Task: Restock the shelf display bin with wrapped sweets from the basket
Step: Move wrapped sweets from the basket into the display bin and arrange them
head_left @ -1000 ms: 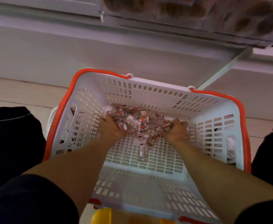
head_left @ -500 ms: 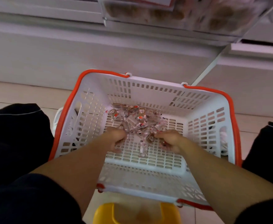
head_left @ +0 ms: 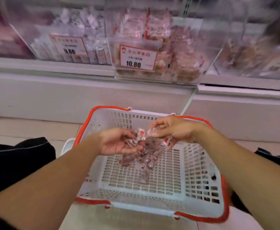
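Both hands hung above the white basket (head_left: 152, 193) with the orange rim, which stood on the floor before the shelf. The left hand (head_left: 117, 141) lay palm up, its fingers loosely cupped under a bunch of wrapped sweets (head_left: 138, 138) in clear wrappers with red marks. The right hand (head_left: 172, 130) met it from the other side, its fingers curled round the same bunch — thumb and fingertips pinching the wrappers at the top. The sweets sat between the two hands, above the basket's far half; motion blur made single pieces hard to tell apart. More sweets (head_left: 145, 163) showed below the hands, blurred, some on the slotted basket floor — whether a few were falling I cannot tell. Beyond the basket, on the shelf, stood a clear display bin (head_left: 182, 63) holding wrapped sweets, with a red-framed price tag (head_left: 137, 58) reading 10.80 on its front. A second bin (head_left: 89, 39) stood to its left with a tag of its own (head_left: 68, 45), the first figure unclear. Dark trouser legs (head_left: 16, 156) framed the basket on either side.
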The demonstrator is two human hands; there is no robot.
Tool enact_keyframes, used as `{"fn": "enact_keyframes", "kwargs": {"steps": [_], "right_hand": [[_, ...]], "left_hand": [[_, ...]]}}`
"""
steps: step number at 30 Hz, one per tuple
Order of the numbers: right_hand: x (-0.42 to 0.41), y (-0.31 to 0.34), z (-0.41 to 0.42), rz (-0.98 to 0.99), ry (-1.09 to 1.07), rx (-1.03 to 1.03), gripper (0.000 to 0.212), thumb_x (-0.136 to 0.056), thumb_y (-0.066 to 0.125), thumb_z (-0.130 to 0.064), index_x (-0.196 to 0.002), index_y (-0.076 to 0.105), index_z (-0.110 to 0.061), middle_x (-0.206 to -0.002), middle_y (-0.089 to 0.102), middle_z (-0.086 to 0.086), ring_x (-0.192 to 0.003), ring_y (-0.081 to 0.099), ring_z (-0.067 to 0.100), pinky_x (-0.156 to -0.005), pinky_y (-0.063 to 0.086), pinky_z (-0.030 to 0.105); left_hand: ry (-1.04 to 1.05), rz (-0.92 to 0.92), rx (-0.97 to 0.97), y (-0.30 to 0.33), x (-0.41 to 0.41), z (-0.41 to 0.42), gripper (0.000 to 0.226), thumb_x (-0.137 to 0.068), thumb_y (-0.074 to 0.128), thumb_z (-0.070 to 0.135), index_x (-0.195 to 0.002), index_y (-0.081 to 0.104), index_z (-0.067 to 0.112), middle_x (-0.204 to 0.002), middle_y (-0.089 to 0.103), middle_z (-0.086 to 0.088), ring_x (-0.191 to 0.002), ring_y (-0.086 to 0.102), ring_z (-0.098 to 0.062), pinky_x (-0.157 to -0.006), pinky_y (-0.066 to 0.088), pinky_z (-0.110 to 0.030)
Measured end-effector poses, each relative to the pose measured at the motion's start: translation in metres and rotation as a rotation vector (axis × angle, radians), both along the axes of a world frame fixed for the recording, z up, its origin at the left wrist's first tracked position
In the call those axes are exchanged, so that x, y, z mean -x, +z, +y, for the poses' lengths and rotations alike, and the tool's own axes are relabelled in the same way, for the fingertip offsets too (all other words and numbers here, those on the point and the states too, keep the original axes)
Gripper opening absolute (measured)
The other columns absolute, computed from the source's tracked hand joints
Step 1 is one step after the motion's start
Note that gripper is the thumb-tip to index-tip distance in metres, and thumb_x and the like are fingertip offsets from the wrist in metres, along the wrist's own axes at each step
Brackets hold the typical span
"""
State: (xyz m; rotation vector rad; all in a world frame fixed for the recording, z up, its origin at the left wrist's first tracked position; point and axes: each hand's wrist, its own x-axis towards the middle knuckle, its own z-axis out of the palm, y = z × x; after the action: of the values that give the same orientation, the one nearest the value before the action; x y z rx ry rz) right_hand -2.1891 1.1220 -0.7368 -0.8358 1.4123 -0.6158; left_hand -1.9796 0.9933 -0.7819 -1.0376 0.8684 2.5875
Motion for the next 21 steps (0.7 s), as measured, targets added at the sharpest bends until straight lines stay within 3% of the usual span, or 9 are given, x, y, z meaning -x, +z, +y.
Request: {"fn": "enact_keyframes", "kwargs": {"steps": [5,9,12,15,18,21], "right_hand": [[0.009,0.101,-0.005,0.276,0.050,0.284,0.030,-0.069,0.085,-0.019,-0.096,0.070,-0.019,-0.084,0.068,0.018,-0.064,0.064,0.014,-0.053,0.058,0.032],[0.001,0.167,-0.002,0.455,0.093,0.538,0.033,-0.060,0.089,-0.021,-0.088,0.071,-0.021,-0.084,0.075,0.008,-0.072,0.071,0.027,-0.068,0.059,0.041],[-0.001,0.191,0.001,0.487,0.099,0.632,0.038,-0.062,0.091,-0.012,-0.093,0.071,-0.019,-0.084,0.075,0.005,-0.073,0.071,0.020,-0.074,0.058,0.040],[0.001,0.195,0.003,0.394,0.061,0.597,0.056,-0.061,0.090,-0.008,-0.111,0.068,-0.019,-0.089,0.075,0.004,-0.082,0.072,0.029,-0.081,0.058,0.043],[0.004,0.196,-0.002,0.376,0.029,0.576,0.063,-0.055,0.091,-0.013,-0.113,0.070,-0.022,-0.086,0.071,0.001,-0.082,0.070,0.028,-0.086,0.058,0.049],[0.002,0.197,-0.011,0.395,0.013,0.583,0.065,-0.050,0.093,-0.019,-0.112,0.070,-0.020,-0.096,0.070,0.021,-0.089,0.069,0.042,-0.083,0.054,0.060]], "left_hand": [[-0.235,0.129,0.131,0.119,0.012,-0.021,0.037,-0.082,0.046,-0.009,-0.116,0.057,-0.002,-0.106,0.069,-0.021,-0.099,0.070,-0.038,-0.076,0.060,-0.045],[-0.475,0.269,0.191,0.192,0.004,-0.022,0.046,-0.076,0.066,-0.002,-0.119,0.055,-0.009,-0.124,0.056,-0.029,-0.114,0.060,-0.046,-0.085,0.058,-0.036],[-0.634,0.454,0.215,0.221,0.001,-0.021,0.052,-0.079,0.074,0.001,-0.127,0.056,-0.005,-0.137,0.050,-0.025,-0.123,0.055,-0.042,-0.097,0.052,-0.031],[-0.689,0.450,0.334,0.231,0.014,-0.018,0.046,-0.087,0.070,0.018,-0.129,0.057,0.004,-0.137,0.056,-0.017,-0.117,0.062,-0.032,-0.085,0.056,-0.022],[-0.682,0.335,0.474,0.233,0.031,-0.019,0.047,-0.089,0.062,0.042,-0.123,0.061,0.010,-0.125,0.066,-0.015,-0.095,0.072,-0.023,-0.063,0.058,-0.018],[-0.635,0.273,0.553,0.231,0.041,-0.023,0.043,-0.089,0.053,0.049,-0.108,0.068,0.014,-0.108,0.072,-0.015,-0.075,0.073,-0.018,-0.052,0.056,-0.017]]}}
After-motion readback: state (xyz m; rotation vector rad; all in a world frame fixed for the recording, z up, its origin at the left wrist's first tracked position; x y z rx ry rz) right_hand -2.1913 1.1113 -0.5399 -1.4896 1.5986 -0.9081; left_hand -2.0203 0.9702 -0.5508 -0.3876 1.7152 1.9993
